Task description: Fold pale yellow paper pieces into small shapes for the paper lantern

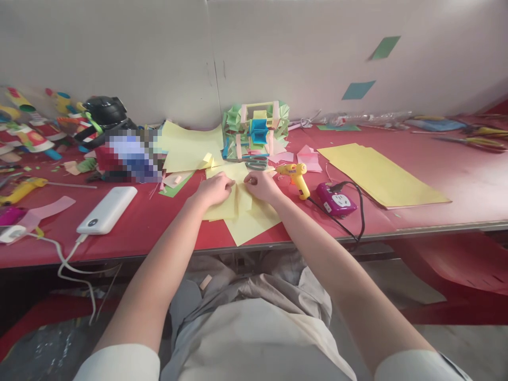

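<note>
A folded piece of yellow paper stands creased between my two hands, over more yellow sheets near the table's front edge. My left hand is closed at the paper's left side, fingertips pressed on it. On the other side, my right hand pinches the paper's right part with curled fingers. Just beyond the right hand lie grey-green scissors. A yellow glue gun rests to the right of that hand. Behind the hands stands a paper model in green, blue and cream.
A purple power socket with a black cable sits right of the glue gun. Yellow sheets lie farther right. At left are a white power bank with cables, another glue gun and paper crafts.
</note>
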Tool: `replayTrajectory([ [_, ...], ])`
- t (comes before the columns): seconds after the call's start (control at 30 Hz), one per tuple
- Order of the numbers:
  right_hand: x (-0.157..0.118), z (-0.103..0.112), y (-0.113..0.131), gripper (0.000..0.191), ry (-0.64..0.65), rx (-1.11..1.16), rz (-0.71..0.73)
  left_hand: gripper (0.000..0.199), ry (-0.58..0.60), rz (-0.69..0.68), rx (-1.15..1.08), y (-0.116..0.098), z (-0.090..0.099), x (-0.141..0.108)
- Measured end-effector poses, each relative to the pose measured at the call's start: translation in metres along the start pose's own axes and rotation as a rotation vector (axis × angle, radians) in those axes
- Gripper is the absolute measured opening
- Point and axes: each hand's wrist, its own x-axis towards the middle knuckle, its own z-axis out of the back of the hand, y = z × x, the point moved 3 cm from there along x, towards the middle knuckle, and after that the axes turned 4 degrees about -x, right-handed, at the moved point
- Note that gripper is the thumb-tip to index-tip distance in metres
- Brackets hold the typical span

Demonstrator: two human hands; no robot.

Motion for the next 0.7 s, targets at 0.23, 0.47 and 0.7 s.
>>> replayTrajectory([
  [0.23, -0.0029, 0.0029, 0.0058, 0.017, 0.011, -0.017, 0.017, 0.038, 0.008, 0.016, 0.014, 0.0004, -0.0013, -0.0011],
  [0.47, -0.0039, 0.0066, 0.0084, 0.037, -0.01, 0.101, 0.067, 0.042, -0.074, 0.009, 0.011, 0.0026, -0.002, -0.0001],
  [0.7, 0.0031, 0.0034, 0.0049, 0.023, -0.08, 0.121, 0.091, 0.036, -0.106, -0.022, -0.092, 0.0007, 0.0, -0.0004],
])
